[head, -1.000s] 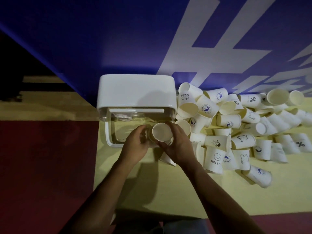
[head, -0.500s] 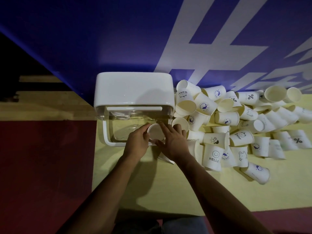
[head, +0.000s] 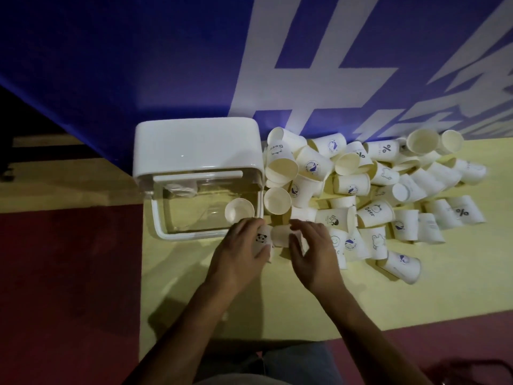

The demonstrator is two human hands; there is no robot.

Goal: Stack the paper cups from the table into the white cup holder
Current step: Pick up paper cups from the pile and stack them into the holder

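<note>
The white cup holder (head: 194, 147) stands at the table's left end, and its clear front compartment has one paper cup (head: 239, 209) standing in it, mouth up. A big pile of paper cups (head: 361, 187) lies to its right. My left hand (head: 236, 255) grips a panda-print cup (head: 262, 240) just in front of the holder's right corner. My right hand (head: 312, 251) arches over a plain cup (head: 279, 235) beside it, fingers loosely curved and thumb at the cup's end.
The yellow table (head: 208, 315) meets a blue wall (head: 138, 65) with white lettering behind the holder and pile. A dark red floor (head: 69, 273) lies past the table's left edge. One cup (head: 401, 266) lies apart at the pile's near side.
Both hands have pulled back from the holder's compartment, leaving the cup inside. My left hand has taken hold of the panda-print cup, and my right hand has moved over the cup next to it.
</note>
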